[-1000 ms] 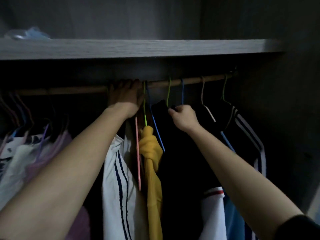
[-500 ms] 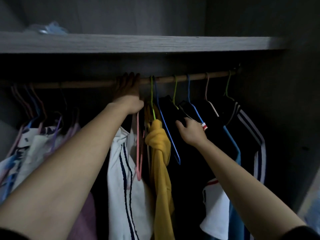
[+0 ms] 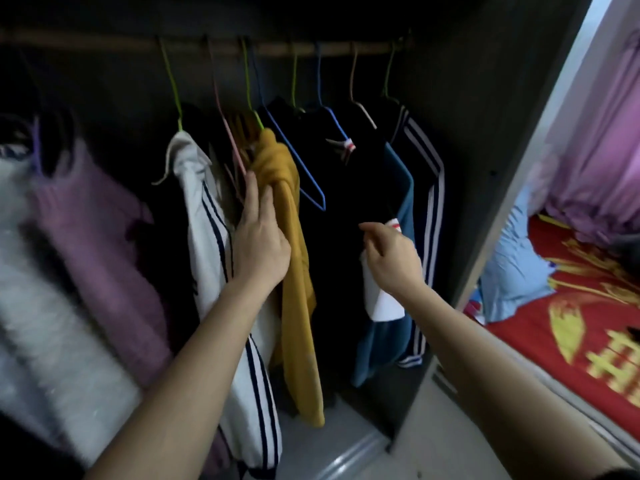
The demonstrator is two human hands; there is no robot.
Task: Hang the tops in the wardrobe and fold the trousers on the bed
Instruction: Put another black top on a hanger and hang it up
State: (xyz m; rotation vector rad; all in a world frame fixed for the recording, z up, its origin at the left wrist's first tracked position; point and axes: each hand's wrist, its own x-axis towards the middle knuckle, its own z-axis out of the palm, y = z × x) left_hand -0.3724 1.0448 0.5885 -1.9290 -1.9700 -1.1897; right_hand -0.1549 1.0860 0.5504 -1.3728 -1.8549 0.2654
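Wardrobe (image 3: 485,133): open, dim inside, with the floor showing below the hems.
Bed (image 3: 540,327): at the right, past the wardrobe's side panel, under a red and gold cover.
Light blue cloth (image 3: 512,271): heaped on the near end of the bed. Whether it is trousers cannot be told.
Rail (image 3: 332,48): wooden, running across the top and carrying every hanger in view.
White fluffy garment (image 3: 41,306): far left, blurred.
Purple knit (image 3: 100,244): hung just beside it.
White top with navy stripes (image 3: 204,216): on a green hanger.
Mustard-yellow garment (image 3: 294,271): hung, bunched at the neck.
Black tops (image 3: 332,202): hung to the right of centre, one with a white sleeve edged in red.
Blue garment (image 3: 401,188): hung between the black tops and the striped jacket.
Dark jacket with white stripes (image 3: 433,188): last on the rail.
Left hand (image 3: 261,233): fingers straight, laid flat against the mustard-yellow garment and gripping nothing.
Right hand (image 3: 391,258): fingers curled in front of the white sleeve. Whether they pinch cloth cannot be told.
Empty blue hanger (image 3: 311,178): bare, between the yellow garment and the black tops.
Pink hanger (image 3: 227,133): thin, and its load is unclear.
Progress: the hanging looks well advanced, since neither hand carries a loose top. No folded trousers show on the bed, so that half probably remains.
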